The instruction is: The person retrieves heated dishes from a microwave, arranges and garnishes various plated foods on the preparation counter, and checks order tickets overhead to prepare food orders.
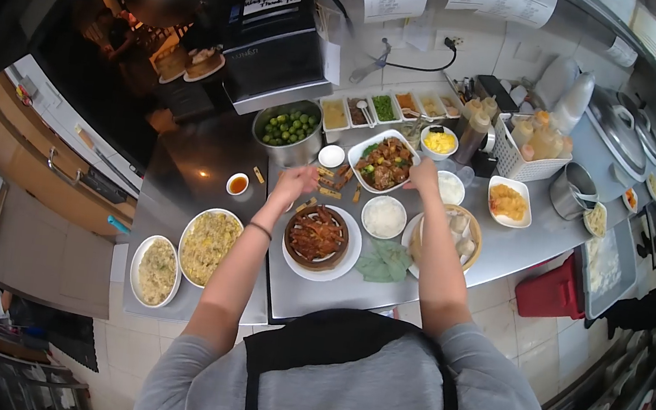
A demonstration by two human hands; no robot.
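From the head camera, a person's right hand (423, 176) meets the right side of a white square bowl (353, 156) of meat and broccoli, set toward the back of a crowded steel tabletop (297, 291); whether its bent fingers grip the rim cannot be told. The left hand (298, 181), fingers partly curled, reaches over small wooden-looking pieces (329, 192); whether it holds one is unclear. A one-sided pull could tip the loaded dish toward the nearby rice bowl (382, 235), while a lowered right forearm could brush the bamboo steamer (474, 254) beneath it.
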